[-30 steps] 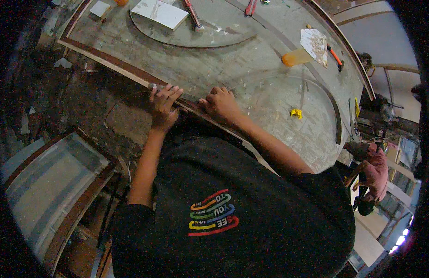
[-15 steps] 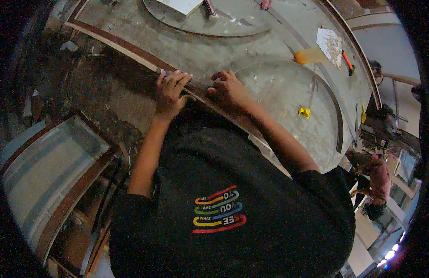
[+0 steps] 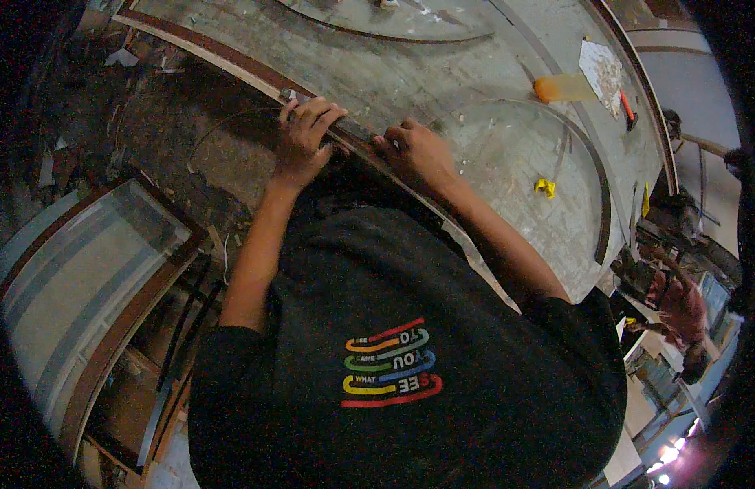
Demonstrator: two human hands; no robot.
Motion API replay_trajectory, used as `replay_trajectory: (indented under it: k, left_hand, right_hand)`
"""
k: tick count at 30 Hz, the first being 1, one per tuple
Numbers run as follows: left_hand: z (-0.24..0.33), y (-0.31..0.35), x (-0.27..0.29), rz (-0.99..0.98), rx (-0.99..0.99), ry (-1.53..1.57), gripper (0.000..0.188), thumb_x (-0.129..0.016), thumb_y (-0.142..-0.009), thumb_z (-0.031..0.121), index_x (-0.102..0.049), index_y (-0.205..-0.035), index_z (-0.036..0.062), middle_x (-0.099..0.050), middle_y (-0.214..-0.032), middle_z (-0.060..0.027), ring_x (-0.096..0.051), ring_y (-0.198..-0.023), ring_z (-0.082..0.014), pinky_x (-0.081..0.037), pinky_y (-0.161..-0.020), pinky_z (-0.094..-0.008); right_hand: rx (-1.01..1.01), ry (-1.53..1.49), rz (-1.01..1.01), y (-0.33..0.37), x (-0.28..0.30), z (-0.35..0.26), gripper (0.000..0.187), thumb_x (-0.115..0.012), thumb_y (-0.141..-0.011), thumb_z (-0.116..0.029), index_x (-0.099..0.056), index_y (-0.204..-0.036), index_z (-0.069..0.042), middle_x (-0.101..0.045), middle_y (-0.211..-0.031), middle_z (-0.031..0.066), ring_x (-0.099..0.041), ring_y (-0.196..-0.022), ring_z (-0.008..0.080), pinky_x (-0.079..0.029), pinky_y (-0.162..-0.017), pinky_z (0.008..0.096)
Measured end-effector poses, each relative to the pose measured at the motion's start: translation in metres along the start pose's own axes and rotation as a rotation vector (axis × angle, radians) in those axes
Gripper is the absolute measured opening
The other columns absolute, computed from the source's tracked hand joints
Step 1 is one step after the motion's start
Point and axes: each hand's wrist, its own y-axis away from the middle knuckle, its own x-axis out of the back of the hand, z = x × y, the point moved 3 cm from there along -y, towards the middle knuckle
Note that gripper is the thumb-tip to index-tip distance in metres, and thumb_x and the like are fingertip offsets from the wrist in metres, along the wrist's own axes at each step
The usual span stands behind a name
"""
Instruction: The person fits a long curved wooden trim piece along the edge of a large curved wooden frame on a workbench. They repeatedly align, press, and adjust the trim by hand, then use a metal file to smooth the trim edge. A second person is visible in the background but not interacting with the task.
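A large pale work surface (image 3: 491, 155) with a brown edge (image 3: 222, 65) runs diagonally in front of me. My left hand (image 3: 304, 143) is closed over that edge, fingers across its top and thumb lower down. A small shiny bit shows by its fingertips; what it is I cannot make out. To the right, my right hand (image 3: 422, 159) is curled close to the same edge, its fingers bent together. From beside it a thin flexible strip (image 3: 599, 183) arcs across the surface, dark along its far end. The fingers hide what they pinch.
On the surface lie an orange-tipped translucent bottle (image 3: 561, 89), a stained white sheet (image 3: 601, 73), a red-handled tool (image 3: 627, 110), a crumpled yellow scrap (image 3: 545, 188) and another curved strip (image 3: 377, 37). A framed glass panel (image 3: 92, 269) leans at left. Another person (image 3: 677, 314) bends at far right.
Both hands stay at the edge, with the right fingers drawn in more tightly. The view has shifted slightly, and a thin curved line now shows left of my left hand. The other person has moved.
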Motion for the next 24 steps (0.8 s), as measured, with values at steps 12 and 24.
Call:
replay_trajectory:
  k: [12,24]
  left_hand:
    - [-0.010,-0.010,0.013,-0.036,-0.089,0.094,0.075,-0.087,-0.068,0.027,-0.060,-0.138,0.0194,-0.061,-0.132,-0.0014,-0.053,-0.132,-0.0238,-0.032,-0.121,-0.0505]
    - [-0.022,0.002,0.009,0.112,-0.036,0.086,0.061,-0.070,-0.075,0.001,-0.068,-0.134,0.0173,-0.066,-0.131,-0.0007,-0.056,-0.131,-0.0232,-0.036,-0.118,-0.0481]
  right_hand:
    - [0.070,-0.278,-0.042,-0.013,0.002,0.012,0.035,-0.060,-0.102,-0.034,-0.070,-0.093,-0.001,-0.064,-0.081,0.0241,-0.063,-0.078,0.0443,-0.050,-0.072,0.0508]
    - [0.192,-0.010,-0.136,-0.021,0.004,0.026,0.036,-0.057,-0.103,-0.037,-0.067,-0.092,-0.004,-0.065,-0.080,0.0238,-0.064,-0.079,0.0466,-0.052,-0.072,0.0532]
